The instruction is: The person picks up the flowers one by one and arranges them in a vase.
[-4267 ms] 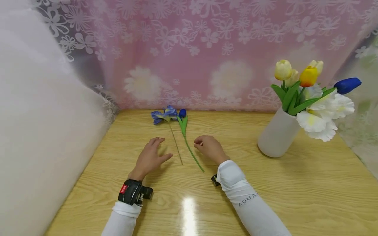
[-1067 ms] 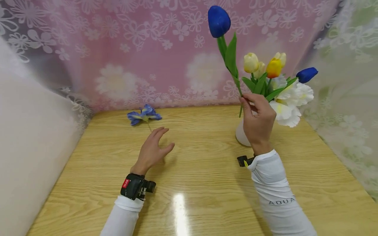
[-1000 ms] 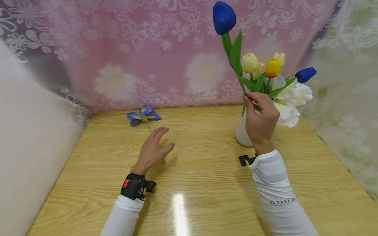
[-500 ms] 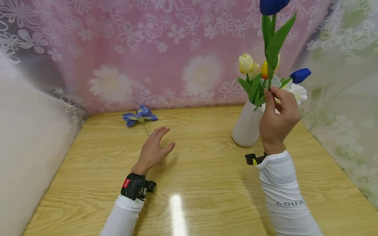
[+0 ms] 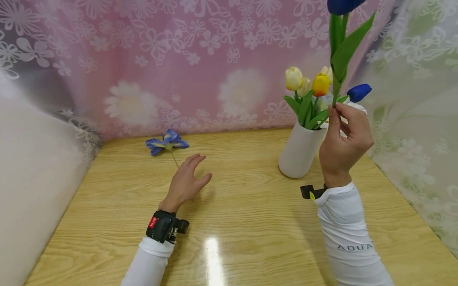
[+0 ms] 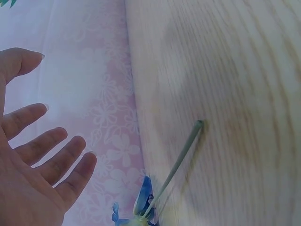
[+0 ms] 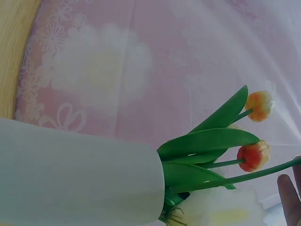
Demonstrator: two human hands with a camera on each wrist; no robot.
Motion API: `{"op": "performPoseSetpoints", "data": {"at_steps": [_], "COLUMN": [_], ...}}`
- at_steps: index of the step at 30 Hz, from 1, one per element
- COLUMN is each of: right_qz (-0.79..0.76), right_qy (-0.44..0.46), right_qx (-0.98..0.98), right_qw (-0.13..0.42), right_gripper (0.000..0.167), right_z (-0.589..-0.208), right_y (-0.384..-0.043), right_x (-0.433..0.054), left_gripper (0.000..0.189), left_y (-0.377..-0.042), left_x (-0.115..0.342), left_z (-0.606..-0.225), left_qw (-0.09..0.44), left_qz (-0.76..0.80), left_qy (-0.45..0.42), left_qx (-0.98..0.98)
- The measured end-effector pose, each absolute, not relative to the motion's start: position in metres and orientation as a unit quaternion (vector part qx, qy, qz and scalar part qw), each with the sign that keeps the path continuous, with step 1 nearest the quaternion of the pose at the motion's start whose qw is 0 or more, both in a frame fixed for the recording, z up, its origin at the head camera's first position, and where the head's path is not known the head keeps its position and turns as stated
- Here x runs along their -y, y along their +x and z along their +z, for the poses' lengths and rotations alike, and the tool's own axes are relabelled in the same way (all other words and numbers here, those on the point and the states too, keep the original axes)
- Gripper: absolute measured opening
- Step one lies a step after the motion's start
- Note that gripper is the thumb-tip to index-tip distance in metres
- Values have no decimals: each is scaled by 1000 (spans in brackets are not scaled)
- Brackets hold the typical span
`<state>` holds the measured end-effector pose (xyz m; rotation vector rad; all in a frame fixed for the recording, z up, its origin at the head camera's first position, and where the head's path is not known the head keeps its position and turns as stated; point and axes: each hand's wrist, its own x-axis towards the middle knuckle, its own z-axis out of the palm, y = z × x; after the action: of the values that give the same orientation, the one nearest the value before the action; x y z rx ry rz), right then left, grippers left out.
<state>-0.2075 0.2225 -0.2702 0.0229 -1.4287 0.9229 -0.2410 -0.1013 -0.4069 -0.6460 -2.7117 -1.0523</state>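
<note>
My right hand (image 5: 345, 147) pinches the green stem of an artificial blue tulip between thumb and fingers, above a white vase (image 5: 299, 153). The tulip's bloom (image 5: 344, 5) is cut off by the head view's top edge. In the right wrist view its stem (image 7: 249, 177) slants from the fingertips (image 7: 288, 193) to the vase mouth, its lower end hidden among the leaves. Over the table at left, my left hand (image 5: 186, 182) holds nothing, fingers spread. Beyond it lies a blue iris (image 5: 168, 142); the left wrist view shows its thin stem (image 6: 181, 157) on the wood.
Out of the vase stand cream tulips (image 5: 294, 78), a yellow-orange tulip (image 5: 320, 84) and another blue tulip (image 5: 359, 93) leaning right. A white flower sits partly behind my right hand. A pink floral curtain (image 5: 200, 79) backs the wooden table (image 5: 243, 206).
My right hand has picked up the blue tulip from the table, carried it right and brought its stem to the vase mouth. The left hand stays nearly still.
</note>
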Motion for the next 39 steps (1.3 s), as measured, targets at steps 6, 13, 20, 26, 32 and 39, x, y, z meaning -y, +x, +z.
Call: {"op": "performPoseSetpoints", "data": {"at_steps": [6,13,20,26,32,39], "right_qz": [411,385,353,292,276,305], "right_qy": [13,11,14,-49,-62,-31], "right_qx": [639,671,706,793,805,759], "right_qw": [650,633,613,533,522,574], "right_gripper": [11,17,26,32,35,34], "right_z": [-277,-284,-286,-286,-295,-303], "right_y": [-210,-212,-215,-217,-217,-218], "right_x": [-230,-238,-248,-259,-264,-263], "left_gripper": [60,60,61,61,61,61], "left_y": [-241,-242,-240,-242,-242,-241], "left_x": [99,96,90,92,99,103], "left_z": [-405,-408,-407,-410,-413,-418], "left_qw": [78,67,61,60,57,62], "left_qz": [-354,-365,-378,-371,-370,-366], "left_qy": [-221,-228,-232,-227,-216,-222], "left_qx": [905,900,894,899,902,901]}}
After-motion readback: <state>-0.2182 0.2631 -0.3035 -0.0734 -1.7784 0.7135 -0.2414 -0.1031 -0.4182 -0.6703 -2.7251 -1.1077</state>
